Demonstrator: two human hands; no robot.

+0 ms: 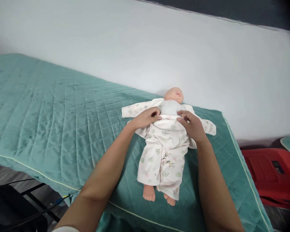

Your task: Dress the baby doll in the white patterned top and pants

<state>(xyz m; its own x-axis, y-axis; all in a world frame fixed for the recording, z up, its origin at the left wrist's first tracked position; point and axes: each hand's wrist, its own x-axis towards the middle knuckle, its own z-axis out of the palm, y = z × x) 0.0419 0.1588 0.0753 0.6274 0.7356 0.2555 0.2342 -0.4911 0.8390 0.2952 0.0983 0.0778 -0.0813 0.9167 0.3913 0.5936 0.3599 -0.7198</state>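
Observation:
A baby doll (174, 94) lies on its back, head toward the wall and bare feet toward me. Printed white pants (163, 148) cover its legs up to the waist. A matching printed jacket (137, 109) lies spread open under it, sleeves out to both sides, baring the grey cloth torso (171, 107). My left hand (148, 116) pinches the left end of the pants' waistband. At the other end of the waistband, my right hand (189, 124) pinches it between thumb and fingers.
A green quilted cover (62, 122) with light piping spreads over the bed, which meets a white wall (111, 42). To the right on the floor is a red plastic case (273, 174). A black bag-like object (14, 209) and dark bars stand at lower left.

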